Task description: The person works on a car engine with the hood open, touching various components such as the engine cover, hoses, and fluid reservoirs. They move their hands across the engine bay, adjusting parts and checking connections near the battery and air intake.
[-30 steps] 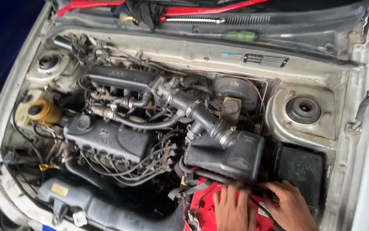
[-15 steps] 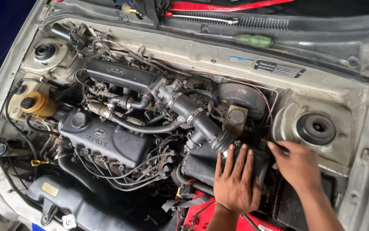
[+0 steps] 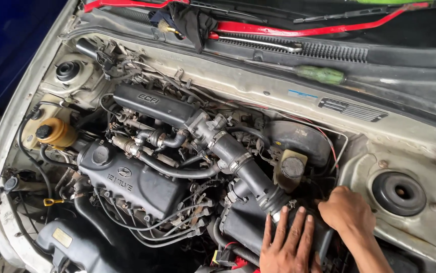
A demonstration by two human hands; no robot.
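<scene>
Under a raised bonnet, open engine bay of a pale car. Pressing flat on the black air box (image 3: pixel 243 227) at near right: left hand (image 3: pixel 288 247), fingers spread wide, holding nothing. Curled over the box's far right edge: right hand (image 3: pixel 347 210), grip hidden, cannot tell. Looks like seating the box at the hose (image 3: pixel 243 167) joint; calls for steady, even pressure. Runs far left to near right, near end pointing into the box

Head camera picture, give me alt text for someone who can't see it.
Two bare hands work at a black air filter box in an open car engine bay: the left hand lies flat on it, the right hand reaches behind it beside the ribbed intake hose. A green-handled screwdriver rests near the windscreen.
</scene>
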